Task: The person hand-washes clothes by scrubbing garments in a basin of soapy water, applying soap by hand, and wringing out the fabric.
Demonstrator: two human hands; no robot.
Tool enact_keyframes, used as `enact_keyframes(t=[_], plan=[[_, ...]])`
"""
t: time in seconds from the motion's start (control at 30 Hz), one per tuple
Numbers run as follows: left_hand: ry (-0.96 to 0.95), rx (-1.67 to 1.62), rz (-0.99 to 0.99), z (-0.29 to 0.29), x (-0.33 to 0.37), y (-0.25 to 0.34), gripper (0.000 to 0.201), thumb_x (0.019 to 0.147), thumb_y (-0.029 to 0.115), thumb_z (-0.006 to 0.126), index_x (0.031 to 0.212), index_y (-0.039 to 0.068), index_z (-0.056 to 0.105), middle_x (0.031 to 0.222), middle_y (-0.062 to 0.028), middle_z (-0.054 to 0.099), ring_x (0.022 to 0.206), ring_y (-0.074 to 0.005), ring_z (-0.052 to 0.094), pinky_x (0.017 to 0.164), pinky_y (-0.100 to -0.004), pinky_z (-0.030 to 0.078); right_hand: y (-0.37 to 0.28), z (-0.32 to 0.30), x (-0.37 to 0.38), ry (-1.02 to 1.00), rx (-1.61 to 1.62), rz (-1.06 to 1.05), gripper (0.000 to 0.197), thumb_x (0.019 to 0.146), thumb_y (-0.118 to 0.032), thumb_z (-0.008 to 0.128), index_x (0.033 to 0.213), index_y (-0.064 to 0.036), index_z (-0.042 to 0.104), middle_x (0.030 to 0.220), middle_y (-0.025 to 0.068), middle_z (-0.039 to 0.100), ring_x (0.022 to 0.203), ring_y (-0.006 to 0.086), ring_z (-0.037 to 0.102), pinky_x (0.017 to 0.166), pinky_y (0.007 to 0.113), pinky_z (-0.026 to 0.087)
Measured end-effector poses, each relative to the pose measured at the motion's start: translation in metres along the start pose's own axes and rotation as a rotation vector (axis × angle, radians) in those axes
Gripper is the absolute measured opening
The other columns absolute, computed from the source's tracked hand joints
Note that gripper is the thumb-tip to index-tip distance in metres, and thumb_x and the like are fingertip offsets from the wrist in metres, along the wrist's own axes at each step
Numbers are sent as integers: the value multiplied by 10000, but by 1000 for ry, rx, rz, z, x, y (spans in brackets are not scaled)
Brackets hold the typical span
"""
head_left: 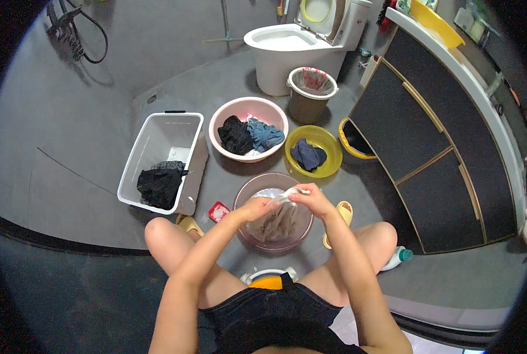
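Note:
Above a brownish-pink translucent basin (303, 232) on the floor, a thin whitish cloth (284, 197) is stretched between my two hands. My left hand (256, 209) grips one part of it, fingers closed, over the basin's left side. With fingers and thumb pinched on another part, my right hand (316, 202) is a little farther to the right. Cloudy water seems to stand in the basin below, and more pale fabric may hang into it; I cannot tell exactly. What kind of garment the cloth is does not show.
Behind the basin stand a pink tub (216, 141) of dark and blue clothes and an olive-yellow basin (334, 162) with a navy cloth. A white bin (198, 165) holding black clothes is left. A red soap box (218, 212), bottle (398, 258), trash can (307, 109), toilet (269, 65) and dark cabinet (405, 124) surround me.

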State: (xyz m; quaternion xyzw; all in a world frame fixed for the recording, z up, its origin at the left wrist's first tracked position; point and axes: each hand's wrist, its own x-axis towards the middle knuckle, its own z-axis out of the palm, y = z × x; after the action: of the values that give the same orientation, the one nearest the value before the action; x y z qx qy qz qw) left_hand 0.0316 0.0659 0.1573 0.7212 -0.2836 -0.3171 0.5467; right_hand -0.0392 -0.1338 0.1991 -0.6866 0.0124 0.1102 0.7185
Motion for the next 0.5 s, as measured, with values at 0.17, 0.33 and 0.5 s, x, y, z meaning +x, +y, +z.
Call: enact_keyframes(t=[0.17,0.33,0.5], plan=[[48,517,163,-42,10,-59,362,664,352,668,849,45,620,797,-103,598,789,-201,560,708,-308,435,17,8,-3,157,511,13,218,788,-176,595,943,-31,546,853,22,585,773,115,561,704,263,455],[523,-632,-150,-12,22,-48,265,729,28,505,991,61,521,867,-49,566,841,-158,526,721,-261,435,85,21,22,598,431,318,207,824,-214,560,953,-54,531,869,34,586,796,160,570,720,308,465],[745,-197,73,62,6,-7,306,688,0,446,977,51,530,961,-109,544,908,-223,521,811,-301,406,119,55,50,465,859,398,412,826,-368,523,1044,-20,498,928,121,571,782,256,582,649,375,487]])
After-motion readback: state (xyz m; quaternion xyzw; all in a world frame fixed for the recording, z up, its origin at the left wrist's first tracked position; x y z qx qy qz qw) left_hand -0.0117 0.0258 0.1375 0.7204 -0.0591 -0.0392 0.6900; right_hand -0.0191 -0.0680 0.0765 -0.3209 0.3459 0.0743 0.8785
